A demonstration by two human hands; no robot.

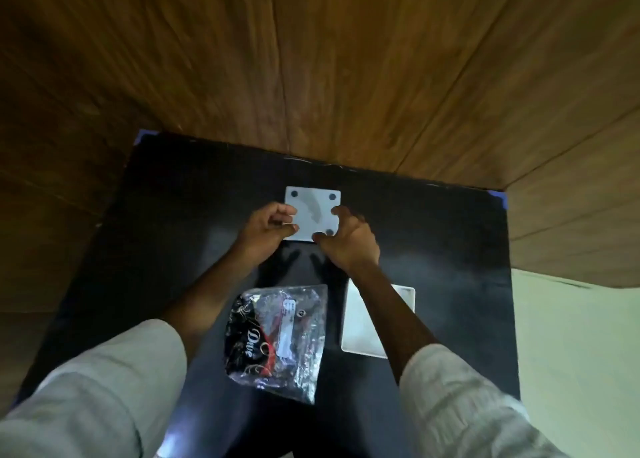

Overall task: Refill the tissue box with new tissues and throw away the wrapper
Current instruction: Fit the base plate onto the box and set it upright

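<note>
Both arms reach forward from the near edge toward the middle of the table, forearms bare, pale sleeves pushed up to about the elbow. The left hand (pixel 268 225) is curled, knuckles up, its fingers and thumb pinched together at the tips. The right hand (pixel 349 239) sits just beside it, a small gap between the two, with its fingers spread and bent downward and its thumb stretched inward toward the left hand. The wrists are nearly straight, and the forearms converge as they run away from the body.
</note>
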